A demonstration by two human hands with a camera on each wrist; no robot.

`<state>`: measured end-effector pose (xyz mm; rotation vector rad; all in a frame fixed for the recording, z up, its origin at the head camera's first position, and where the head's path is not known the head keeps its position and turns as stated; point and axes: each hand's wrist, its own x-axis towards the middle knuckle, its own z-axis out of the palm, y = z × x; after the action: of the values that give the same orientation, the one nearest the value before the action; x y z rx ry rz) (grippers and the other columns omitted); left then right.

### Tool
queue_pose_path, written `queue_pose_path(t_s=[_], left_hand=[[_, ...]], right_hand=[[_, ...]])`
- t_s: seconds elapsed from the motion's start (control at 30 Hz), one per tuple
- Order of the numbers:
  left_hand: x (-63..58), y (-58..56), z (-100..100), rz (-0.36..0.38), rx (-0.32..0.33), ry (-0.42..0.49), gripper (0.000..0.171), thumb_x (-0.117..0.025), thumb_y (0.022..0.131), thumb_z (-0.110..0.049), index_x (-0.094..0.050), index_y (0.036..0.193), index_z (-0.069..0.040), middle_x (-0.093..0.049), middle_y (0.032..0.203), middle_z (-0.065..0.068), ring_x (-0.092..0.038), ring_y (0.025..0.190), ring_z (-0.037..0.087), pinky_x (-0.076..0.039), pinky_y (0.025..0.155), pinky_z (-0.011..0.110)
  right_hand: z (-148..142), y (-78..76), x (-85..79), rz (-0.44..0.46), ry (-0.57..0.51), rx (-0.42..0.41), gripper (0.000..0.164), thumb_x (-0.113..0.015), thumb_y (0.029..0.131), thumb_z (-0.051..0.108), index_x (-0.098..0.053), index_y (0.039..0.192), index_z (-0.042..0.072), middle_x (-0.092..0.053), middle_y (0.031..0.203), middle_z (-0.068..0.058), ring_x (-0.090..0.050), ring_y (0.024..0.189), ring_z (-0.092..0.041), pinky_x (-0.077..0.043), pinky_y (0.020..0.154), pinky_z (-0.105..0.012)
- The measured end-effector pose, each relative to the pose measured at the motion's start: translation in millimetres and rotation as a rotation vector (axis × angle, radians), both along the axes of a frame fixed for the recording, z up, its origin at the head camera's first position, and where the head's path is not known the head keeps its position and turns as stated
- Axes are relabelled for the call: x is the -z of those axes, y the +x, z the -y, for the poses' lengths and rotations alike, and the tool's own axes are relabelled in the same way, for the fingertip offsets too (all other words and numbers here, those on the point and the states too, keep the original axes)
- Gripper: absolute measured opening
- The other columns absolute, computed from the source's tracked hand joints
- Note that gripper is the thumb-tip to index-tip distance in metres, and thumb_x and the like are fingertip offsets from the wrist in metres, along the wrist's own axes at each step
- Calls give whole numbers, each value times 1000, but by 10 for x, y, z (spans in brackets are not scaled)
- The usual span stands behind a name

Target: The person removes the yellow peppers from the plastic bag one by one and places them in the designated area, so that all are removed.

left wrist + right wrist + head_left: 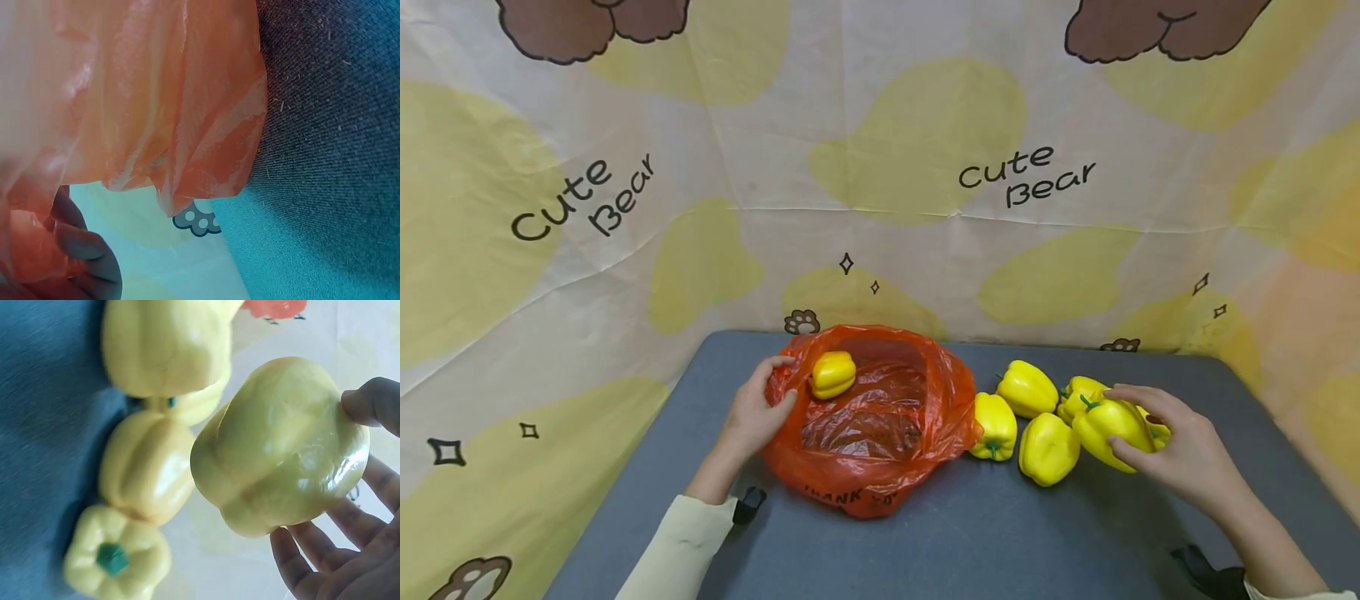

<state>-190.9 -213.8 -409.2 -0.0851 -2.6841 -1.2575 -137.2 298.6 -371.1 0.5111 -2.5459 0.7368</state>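
An orange plastic bag lies open on the grey table, with one yellow pepper at its far left rim. My left hand grips the bag's left edge; the left wrist view shows fingers pinching orange film. My right hand holds a yellow pepper just above the table at the right; in the right wrist view this pepper sits between thumb and fingers. Several more yellow peppers lie between the bag and that hand.
A cloth backdrop printed with "Cute Bear" and yellow patches hangs behind and beside the table. Black clamps sit near the front edge by each wrist. Bare grey tabletop stretches along the front.
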Motion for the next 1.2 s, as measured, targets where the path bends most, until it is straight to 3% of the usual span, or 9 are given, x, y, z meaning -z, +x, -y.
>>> queue_pose_path(t_s=[0.17,0.4,0.6,0.7,0.8,0.9,1.2], left_hand=[[7,-2,-2,0,5,13,45,-61,91,-15,-46,133,-21,-60,125,16,-64,101,28,-55,79,41],[2,-7,1,-8,3,7,45,-62,91,-15,-46,133,-20,-60,125,17,-63,102,29,-55,80,43],[22,-9,7,-6,2,7,45,-62,90,-15,-47,133,-20,-62,123,16,-64,100,28,-54,78,39],[27,-10,8,-6,2,12,45,-61,90,-15,-47,133,-20,-62,122,16,-64,99,27,-54,77,37],[30,-9,10,-12,4,17,45,-61,90,-14,-47,133,-20,-62,122,16,-64,100,27,-54,79,38],[32,-9,11,-20,3,13,45,-62,90,-14,-47,132,-20,-62,123,16,-64,101,27,-53,81,40],[33,-7,4,-18,-1,7,45,-61,90,-15,-47,132,-20,-62,123,15,-64,102,27,-52,82,41]], right_hand=[[-112,27,71,35,-3,16,59,-88,62,10,-66,117,17,-64,115,-12,-32,105,26,-37,74,0],[-230,28,149,112,31,36,58,-88,64,16,-66,117,18,-64,116,-12,-34,98,25,-47,67,-16],[-269,-21,240,138,87,33,56,-88,64,17,-66,115,17,-65,114,-10,-39,92,17,-49,65,-26],[-278,-44,285,134,121,24,55,-88,63,17,-66,114,17,-66,113,-9,-48,91,7,-50,65,-28],[-277,-59,323,124,153,12,54,-88,63,15,-67,113,17,-67,113,-9,-57,94,-13,-50,68,-33],[-274,-73,350,127,173,2,54,-87,63,14,-66,113,16,-67,113,-10,-57,99,-31,-51,70,-38],[-239,-92,408,168,139,-10,56,-85,62,9,-64,114,10,-64,114,-16,-56,101,-38,-48,74,-56]])
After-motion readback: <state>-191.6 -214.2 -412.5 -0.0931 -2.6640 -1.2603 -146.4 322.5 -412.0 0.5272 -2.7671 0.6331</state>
